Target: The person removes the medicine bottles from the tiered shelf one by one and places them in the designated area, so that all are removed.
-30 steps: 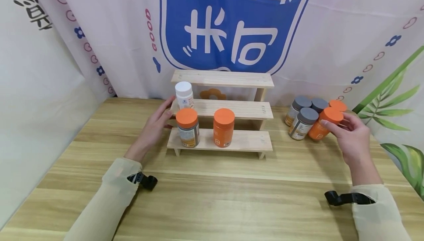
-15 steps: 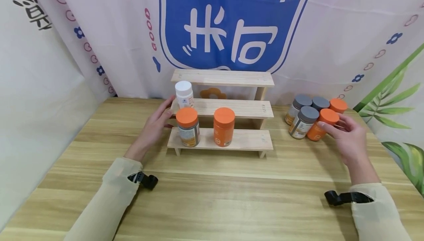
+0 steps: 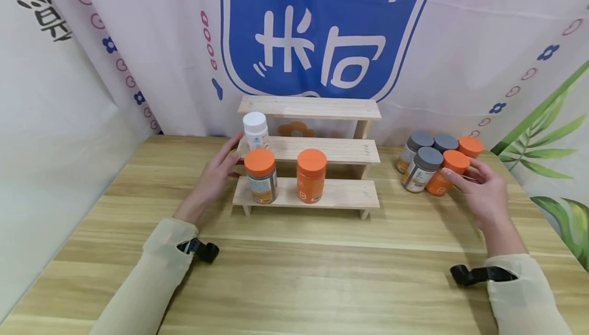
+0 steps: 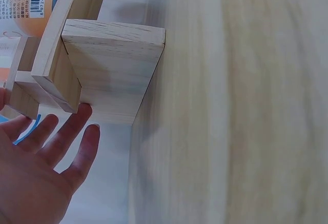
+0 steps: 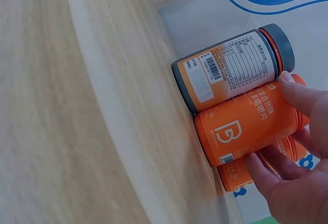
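Note:
In the head view my right hand (image 3: 485, 192) holds an orange jar (image 3: 440, 184) at the right end of the table. The right wrist view shows the thumb near the jar's lid and the fingers round the other side of the orange jar (image 5: 246, 124), which stands close against a grey-lidded jar (image 5: 230, 67). At the left, my left hand (image 3: 213, 171) rests by the end of the wooden tiered rack (image 3: 322, 151). Its fingers (image 4: 74, 131) spread loosely at the shelf ends in the left wrist view, holding no jar.
A white bottle (image 3: 256, 130) stands on the middle shelf. On the lowest shelf are an orange-lidded grey jar (image 3: 261, 179) and another orange jar (image 3: 311, 179). Several grey-lidded jars (image 3: 416, 151) and an orange-lidded jar (image 3: 470, 146) crowd round the held one. A printed curtain (image 3: 179, 69) hangs behind.
The orange jar in my right hand has straightened from a slight tilt and shifted a little left, close to the grey-lidded jar. My left hand has stayed at the rack.

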`<move>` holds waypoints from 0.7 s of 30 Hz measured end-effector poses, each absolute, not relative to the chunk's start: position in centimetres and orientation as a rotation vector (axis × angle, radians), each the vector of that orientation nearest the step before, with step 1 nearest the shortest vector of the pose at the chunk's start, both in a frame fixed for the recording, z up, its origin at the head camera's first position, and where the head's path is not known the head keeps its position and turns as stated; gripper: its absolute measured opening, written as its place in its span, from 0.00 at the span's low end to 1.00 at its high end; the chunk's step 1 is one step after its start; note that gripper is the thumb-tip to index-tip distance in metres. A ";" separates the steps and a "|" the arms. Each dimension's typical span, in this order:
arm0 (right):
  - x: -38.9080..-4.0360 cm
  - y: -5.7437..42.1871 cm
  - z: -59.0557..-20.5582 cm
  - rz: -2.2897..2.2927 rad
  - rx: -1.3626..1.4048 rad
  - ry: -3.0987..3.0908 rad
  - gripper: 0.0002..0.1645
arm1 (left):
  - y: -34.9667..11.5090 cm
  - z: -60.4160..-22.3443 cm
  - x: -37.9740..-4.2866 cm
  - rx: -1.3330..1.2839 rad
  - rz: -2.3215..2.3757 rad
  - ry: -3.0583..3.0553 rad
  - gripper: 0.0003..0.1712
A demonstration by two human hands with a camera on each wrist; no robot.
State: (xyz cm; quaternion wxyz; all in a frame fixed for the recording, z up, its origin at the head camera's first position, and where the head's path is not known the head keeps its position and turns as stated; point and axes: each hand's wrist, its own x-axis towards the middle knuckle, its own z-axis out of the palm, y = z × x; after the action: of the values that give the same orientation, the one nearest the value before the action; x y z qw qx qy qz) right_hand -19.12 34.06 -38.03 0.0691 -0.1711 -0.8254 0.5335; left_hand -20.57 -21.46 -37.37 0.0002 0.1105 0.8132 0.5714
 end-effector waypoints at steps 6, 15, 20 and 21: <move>-19.1 34.1 -37.9 1.553 -0.534 -2.547 0.49 | -21.5 -37.3 -20.6 0.340 1.799 2.544 0.33; -18.6 34.2 -37.0 1.539 -0.518 -2.449 0.47 | -21.5 -37.4 -20.4 0.340 1.804 2.532 0.34; -18.4 34.0 -35.7 1.654 -0.441 -2.219 0.41 | -21.6 -37.4 -20.4 0.336 1.808 2.534 0.34; -18.4 33.8 -35.4 1.666 -0.425 -2.173 0.40 | -21.7 -37.4 -20.4 0.335 1.807 2.538 0.34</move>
State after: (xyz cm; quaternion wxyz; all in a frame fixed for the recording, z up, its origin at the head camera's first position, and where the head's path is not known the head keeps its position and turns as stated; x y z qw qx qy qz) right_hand -18.37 33.80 -35.40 0.1844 -0.1506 -0.7707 0.5910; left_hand -20.43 -21.65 -37.39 0.0040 0.1069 0.8101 0.5765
